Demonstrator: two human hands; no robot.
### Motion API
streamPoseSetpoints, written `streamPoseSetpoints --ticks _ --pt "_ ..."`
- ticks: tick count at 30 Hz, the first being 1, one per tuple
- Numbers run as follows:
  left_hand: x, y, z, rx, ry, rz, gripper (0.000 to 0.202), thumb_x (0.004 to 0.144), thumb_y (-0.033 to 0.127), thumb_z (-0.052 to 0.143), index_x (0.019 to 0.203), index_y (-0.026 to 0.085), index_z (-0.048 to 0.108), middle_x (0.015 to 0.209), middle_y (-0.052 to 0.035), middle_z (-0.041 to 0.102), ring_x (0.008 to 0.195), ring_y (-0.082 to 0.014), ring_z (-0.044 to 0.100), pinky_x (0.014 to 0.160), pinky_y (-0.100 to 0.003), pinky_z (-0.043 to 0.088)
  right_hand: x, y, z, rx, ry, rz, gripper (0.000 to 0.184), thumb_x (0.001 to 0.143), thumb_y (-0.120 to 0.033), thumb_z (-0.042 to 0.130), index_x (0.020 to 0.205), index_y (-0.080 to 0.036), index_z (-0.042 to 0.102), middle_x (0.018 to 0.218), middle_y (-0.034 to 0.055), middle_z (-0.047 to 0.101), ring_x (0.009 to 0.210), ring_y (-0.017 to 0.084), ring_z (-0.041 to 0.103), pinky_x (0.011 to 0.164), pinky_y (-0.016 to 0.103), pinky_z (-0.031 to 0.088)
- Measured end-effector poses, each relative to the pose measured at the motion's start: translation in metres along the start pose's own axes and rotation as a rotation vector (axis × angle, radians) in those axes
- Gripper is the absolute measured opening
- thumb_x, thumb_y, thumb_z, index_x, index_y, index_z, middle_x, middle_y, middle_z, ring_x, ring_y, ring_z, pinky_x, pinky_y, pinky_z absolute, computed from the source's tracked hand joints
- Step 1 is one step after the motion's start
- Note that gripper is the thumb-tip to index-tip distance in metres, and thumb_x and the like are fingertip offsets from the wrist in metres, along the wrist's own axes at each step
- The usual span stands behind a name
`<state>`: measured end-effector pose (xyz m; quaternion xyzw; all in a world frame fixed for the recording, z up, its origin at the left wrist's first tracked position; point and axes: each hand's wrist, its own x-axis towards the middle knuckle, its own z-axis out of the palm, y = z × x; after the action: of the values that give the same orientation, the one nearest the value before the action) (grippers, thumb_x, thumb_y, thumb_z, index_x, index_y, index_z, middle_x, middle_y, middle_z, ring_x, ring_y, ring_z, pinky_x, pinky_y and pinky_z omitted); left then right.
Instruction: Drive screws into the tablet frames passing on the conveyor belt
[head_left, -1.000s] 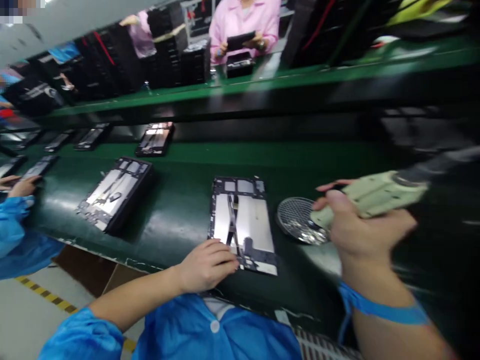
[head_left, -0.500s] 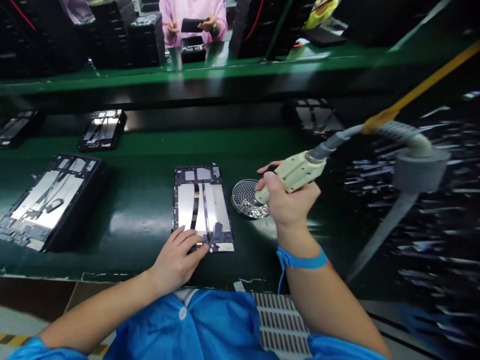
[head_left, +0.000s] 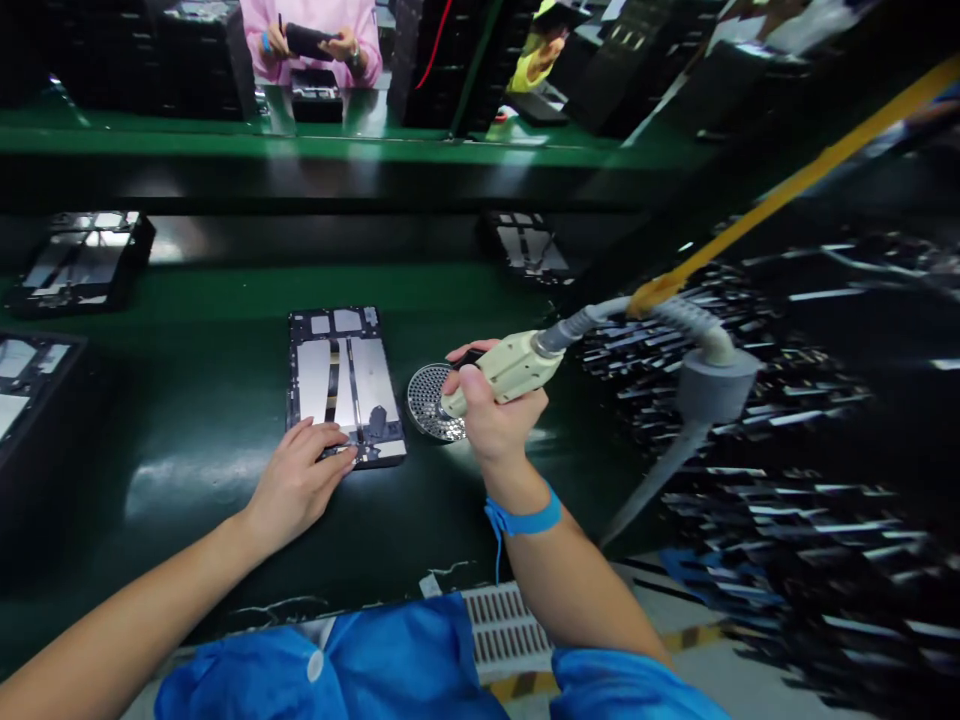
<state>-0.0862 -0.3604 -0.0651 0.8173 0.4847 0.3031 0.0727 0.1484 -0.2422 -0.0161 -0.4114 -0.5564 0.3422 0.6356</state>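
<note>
View has swung right over the last second, so we've lost part of the near-left unit (head_left: 34, 415) and gained dark, glinting strips (head_left: 787, 520) on the right. Hands: no real change. Right grip (head_left: 499, 425) remains closed around the pale power driver (head_left: 521, 365), nose over the perforated dish (head_left: 424, 388); we can't tell if it touches. Left grip (head_left: 289, 485) stays on the lower left corner of the opened unit (head_left: 375, 375), flat on the green surface (head_left: 202, 380) just left of the dish; can't tell if it pinches or only rests. We read that as work paused at the dish, unit steadied. Count: one driver, one dish, four units including far-left (head_left: 90, 250) and far-right (head_left: 521, 243) ones; strips too many to count.
</note>
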Motion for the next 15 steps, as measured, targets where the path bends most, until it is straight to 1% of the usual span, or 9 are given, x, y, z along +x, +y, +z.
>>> streamPoseSetpoints --ticks 5,9,15 --pt "-0.0037 0.0033 -0.0015 0.001 -0.025 0.009 0.028 0.099 0.015 0.057 0.124 0.022 0.066 0.121 -0.0099 0.068 0.119 -0.0237 0.062 0.108 -0.050 0.048 -0.0032 0.0037 0.0007 -0.015 0.018 -0.012 0.022 0.084 -0.036 0.072 0.099 -0.023 0.062 0.083 0.0008 0.070 0.056 0.015 0.063 0.058 0.034 0.058" --pt "-0.0007 0.0053 -0.0040 -0.027 -0.032 -0.010 0.028 0.099 0.015 0.055 0.123 0.024 0.066 0.121 -0.0095 0.068 0.119 -0.0245 0.062 0.106 -0.049 0.049 -0.0036 0.0060 0.0019 -0.046 0.036 -0.007 0.024 0.083 -0.038 0.071 0.100 -0.023 0.061 0.082 0.0010 0.070 0.058 0.016 0.065 0.060 0.035 0.059" --pt "0.0022 0.0073 -0.0044 -0.042 -0.028 -0.014 0.026 0.099 0.014 0.056 0.123 0.021 0.065 0.119 -0.0105 0.067 0.117 -0.0257 0.061 0.102 -0.049 0.051 -0.0040 0.0084 0.0020 -0.021 0.041 -0.002 0.024 0.083 -0.036 0.072 0.101 -0.023 0.062 0.081 0.0007 0.070 0.055 0.015 0.064 0.057 0.034 0.057"
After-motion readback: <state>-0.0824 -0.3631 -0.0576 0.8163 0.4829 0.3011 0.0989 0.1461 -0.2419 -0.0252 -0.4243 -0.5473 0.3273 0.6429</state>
